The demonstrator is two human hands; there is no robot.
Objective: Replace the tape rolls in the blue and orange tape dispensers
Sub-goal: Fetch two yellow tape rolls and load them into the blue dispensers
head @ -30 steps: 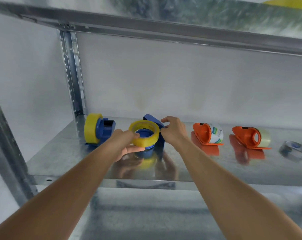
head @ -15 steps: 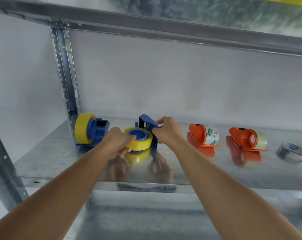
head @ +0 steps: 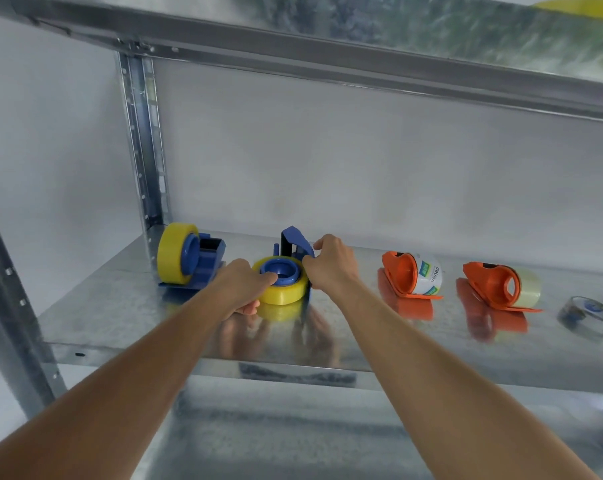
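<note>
The white tape roll (head: 427,276) in the nearer orange dispenser (head: 399,276) reads "deli".

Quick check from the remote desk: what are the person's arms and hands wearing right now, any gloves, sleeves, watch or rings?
Both forearms are bare for all that shows of them; no sleeve comes into the frame. The left hand and the right hand wear no gloves. No watch, band or ring is visible on either wrist or on the fingers that show.

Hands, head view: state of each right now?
Left hand: closed on the yellow tape roll, seated on its hub.
Right hand: closed on the blue dispenser, pinching its body.
</note>
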